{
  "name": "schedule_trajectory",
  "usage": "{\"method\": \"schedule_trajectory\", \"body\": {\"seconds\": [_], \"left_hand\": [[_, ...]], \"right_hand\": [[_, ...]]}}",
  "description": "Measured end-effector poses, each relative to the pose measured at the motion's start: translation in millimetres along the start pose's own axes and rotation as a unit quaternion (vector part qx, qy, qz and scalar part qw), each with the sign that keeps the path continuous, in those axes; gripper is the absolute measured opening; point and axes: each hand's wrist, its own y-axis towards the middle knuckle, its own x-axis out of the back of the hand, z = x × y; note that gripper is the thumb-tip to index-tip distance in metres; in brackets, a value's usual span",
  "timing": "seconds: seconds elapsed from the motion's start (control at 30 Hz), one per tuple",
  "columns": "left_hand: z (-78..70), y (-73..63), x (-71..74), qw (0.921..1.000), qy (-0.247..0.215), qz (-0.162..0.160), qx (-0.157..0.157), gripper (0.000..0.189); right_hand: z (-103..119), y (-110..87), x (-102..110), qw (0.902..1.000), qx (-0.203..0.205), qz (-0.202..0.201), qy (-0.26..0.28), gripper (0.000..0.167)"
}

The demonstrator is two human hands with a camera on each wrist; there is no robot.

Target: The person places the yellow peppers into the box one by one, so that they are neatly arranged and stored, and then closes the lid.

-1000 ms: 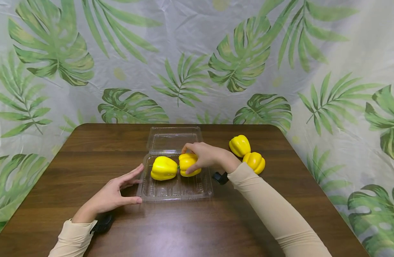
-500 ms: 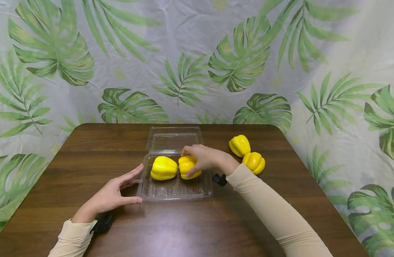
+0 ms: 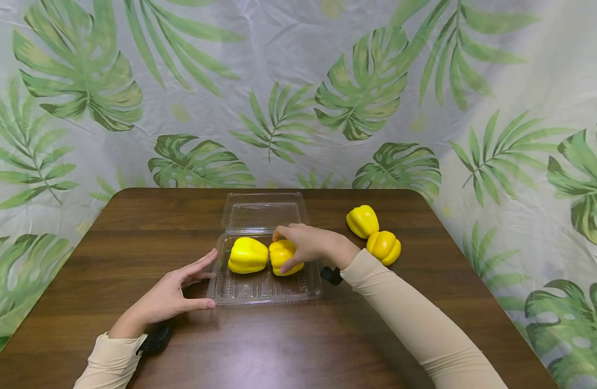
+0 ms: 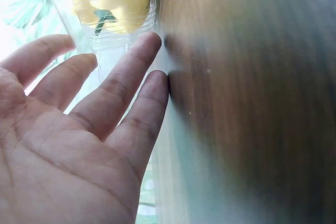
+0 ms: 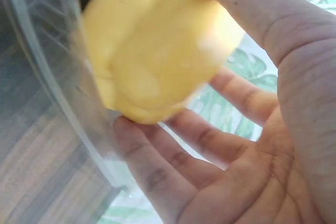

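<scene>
A clear plastic clamshell container (image 3: 230, 289) lies on the table, its lid folded back. In its left half rests a yellow bell pepper (image 3: 248, 255), stem toward the left; the left wrist view shows its green stem (image 4: 105, 17) through the ribbed wall. My right hand (image 3: 320, 243) holds a second yellow bell pepper (image 3: 280, 254) inside the container, beside the first. From the right wrist view, the thumb lies on one side of this pepper (image 5: 152, 51) and fingers reach the other. My left hand (image 3: 169, 292), fingers spread and extended, is at the container's left edge.
Two more yellow bell peppers, one farther back (image 3: 363, 221) and one nearer (image 3: 383, 248), lie together on the table right of the container. The clear lid (image 3: 264, 213) lies flat behind the container. A leaf-print curtain (image 3: 288, 108) hangs behind the wooden table (image 3: 147, 216).
My right hand and the pepper it holds have shifted slightly toward the near side of the container and lower. The left hand and the other peppers have stayed in place.
</scene>
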Motion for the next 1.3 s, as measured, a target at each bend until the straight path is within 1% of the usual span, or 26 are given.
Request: {"method": "schedule_trajectory", "body": {"seconds": [0.13,0.27,0.57,0.83,1.1,1.3], "left_hand": [[0.6,-0.1,0.0,1.0000,0.002,0.001,-0.001,0.099],[1.2,-0.1,-0.1,1.0000,0.004,0.001,-0.001,0.099],[1.4,-0.8,-0.9,0.9999,0.013,0.000,0.002,0.099],[0.3,-0.1,-1.0,0.9998,0.017,-0.002,-0.003,0.100],[-0.1,-0.1,-1.1,0.9998,0.020,-0.003,-0.003,0.099],[-1.1,-0.2,-1.4,0.9998,0.021,-0.003,-0.001,0.099]], "right_hand": [[1,-1.0,5,0.9998,0.007,0.017,-0.009,0.072],[1,-1.6,8,0.9995,0.013,0.019,-0.024,0.073],[1,-3.6,4,0.9995,0.002,-0.014,-0.027,0.069],[0,-3.6,-2,0.9976,0.005,-0.053,-0.045,0.067],[-2,-4.0,-4,0.9969,0.012,-0.065,-0.044,0.067],[-4,-6.7,-4,0.9972,0.012,-0.064,-0.036,0.069]]}}
